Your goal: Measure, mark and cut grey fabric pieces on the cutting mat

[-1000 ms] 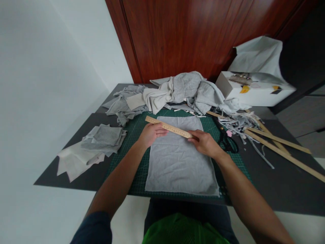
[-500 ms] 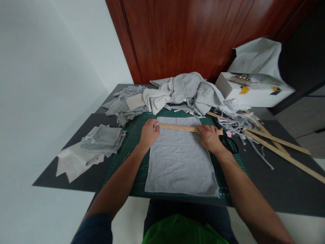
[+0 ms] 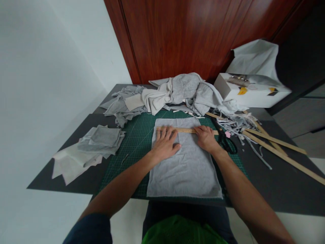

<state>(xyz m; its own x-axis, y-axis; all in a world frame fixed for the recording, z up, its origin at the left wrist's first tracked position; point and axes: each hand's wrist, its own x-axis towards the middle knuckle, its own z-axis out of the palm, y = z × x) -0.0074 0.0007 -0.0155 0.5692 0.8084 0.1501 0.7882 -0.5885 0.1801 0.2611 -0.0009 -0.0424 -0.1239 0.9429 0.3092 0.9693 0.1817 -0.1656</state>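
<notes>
A light grey piece of cloth (image 3: 182, 169) lies spread on the green cutting mat (image 3: 135, 135), slightly wrinkled. Across its upper part rests a wooden ruler (image 3: 186, 130), reaching past the cloth's right edge. My left hand (image 3: 165, 144) is flat and open, fingertips on the ruler's left part and palm over the cloth. Toward the other end, my right hand (image 3: 206, 138) has its fingers bent together around the ruler at the cloth's right edge. Black-handled scissors (image 3: 227, 141) lie just right of that hand, on the mat.
Folded grey cloths (image 3: 103, 139) lie on the left of the dark table (image 3: 269, 193). Crumpled fabric (image 3: 185, 88) is heaped at the back. A white box (image 3: 256, 95), fabric scraps (image 3: 238, 123) and wooden strips (image 3: 279, 149) are on the right. A small tool (image 3: 124, 159) lies on the mat.
My left hand has let go of the cloth's upper left edge and moved right, flattening onto the ruler and cloth. The ruler's left end has shifted slightly left and down; my right hand stays on it.
</notes>
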